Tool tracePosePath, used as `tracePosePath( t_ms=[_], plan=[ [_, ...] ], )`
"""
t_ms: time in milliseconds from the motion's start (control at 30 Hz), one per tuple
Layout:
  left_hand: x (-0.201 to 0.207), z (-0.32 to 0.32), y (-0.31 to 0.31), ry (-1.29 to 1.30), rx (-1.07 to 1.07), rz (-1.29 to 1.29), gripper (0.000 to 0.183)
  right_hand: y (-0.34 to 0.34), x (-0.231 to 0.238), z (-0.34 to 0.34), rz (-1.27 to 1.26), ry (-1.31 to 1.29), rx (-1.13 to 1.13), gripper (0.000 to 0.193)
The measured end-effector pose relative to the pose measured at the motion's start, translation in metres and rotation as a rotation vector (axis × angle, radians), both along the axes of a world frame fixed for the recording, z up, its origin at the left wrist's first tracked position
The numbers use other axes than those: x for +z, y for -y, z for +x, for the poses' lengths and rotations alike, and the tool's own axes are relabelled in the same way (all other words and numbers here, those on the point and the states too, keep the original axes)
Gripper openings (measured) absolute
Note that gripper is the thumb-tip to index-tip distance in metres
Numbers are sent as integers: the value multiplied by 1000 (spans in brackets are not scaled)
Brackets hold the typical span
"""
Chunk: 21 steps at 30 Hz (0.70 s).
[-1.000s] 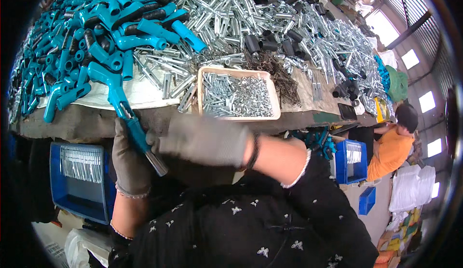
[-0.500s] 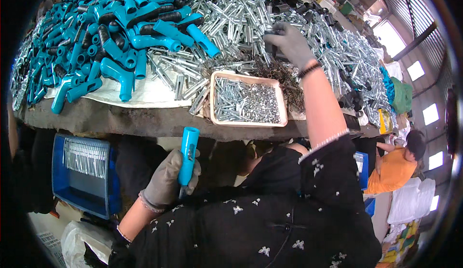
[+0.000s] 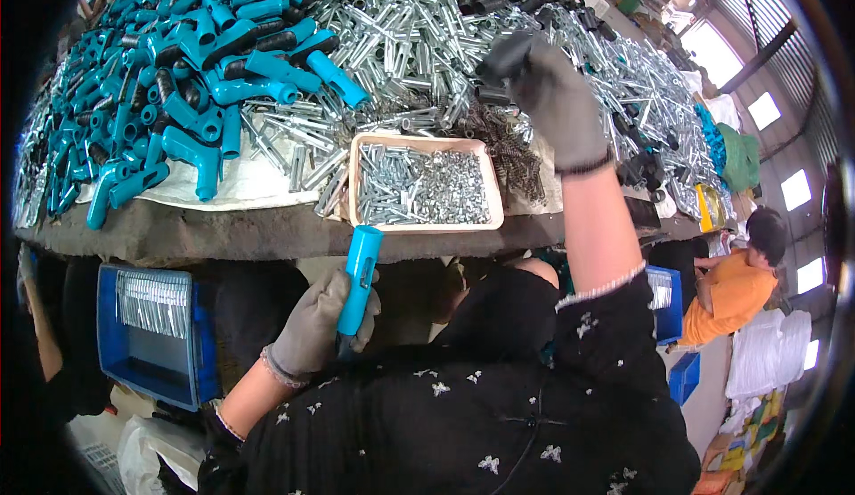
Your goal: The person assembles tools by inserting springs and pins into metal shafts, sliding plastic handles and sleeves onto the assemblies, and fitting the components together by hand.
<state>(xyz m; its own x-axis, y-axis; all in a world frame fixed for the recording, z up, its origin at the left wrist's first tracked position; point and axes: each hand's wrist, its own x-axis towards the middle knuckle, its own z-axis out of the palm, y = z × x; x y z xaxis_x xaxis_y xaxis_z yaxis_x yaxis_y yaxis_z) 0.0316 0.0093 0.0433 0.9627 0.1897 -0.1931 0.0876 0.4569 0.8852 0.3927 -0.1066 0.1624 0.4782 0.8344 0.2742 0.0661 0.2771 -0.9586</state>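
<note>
Low in front of me, my left hand (image 3: 322,321), in a grey glove, is closed around a teal tubular handle (image 3: 360,272) with a slot in its side. The handle stands nearly upright; its lower end is hidden by my fingers. My right hand (image 3: 563,99), also gloved, reaches over the table. Its fingers are bent round a short black piece (image 3: 500,60), whose exact shape is blurred. Silvery metal tubes (image 3: 401,36) and dark coil springs (image 3: 509,158) lie near that hand. Between my hands sits a shallow tray (image 3: 427,226) of small metal pins and nuts.
Teal handles (image 3: 191,152) are heaped at the left of the table. Black parts (image 3: 525,1) lie at the back. Beneath the table edge (image 3: 223,239), a blue crate (image 3: 147,361) holds metal strips. A person in orange (image 3: 732,286) sits at the right.
My right hand has moved nearer and slightly right, lifting the black piece from the pile. My left hand and the teal handle have shifted slightly right. The view has shifted too.
</note>
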Motion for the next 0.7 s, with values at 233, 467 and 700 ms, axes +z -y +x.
tracePosePath(
  t_ms=[233, 467, 700],
  plan=[
    [8, 13, 4, -25, -119, 73, 62, 63, -44, -116, -119, -250, 20, 49],
    [9, 27, 19, -129, -266, 169, 51, 97, -106, -120, 99, -141, 87, 39],
    [-6, 23, 32, -176, -183, 247, 40, 94, -105, -154, 157, -216, 35, 35]
  ],
)
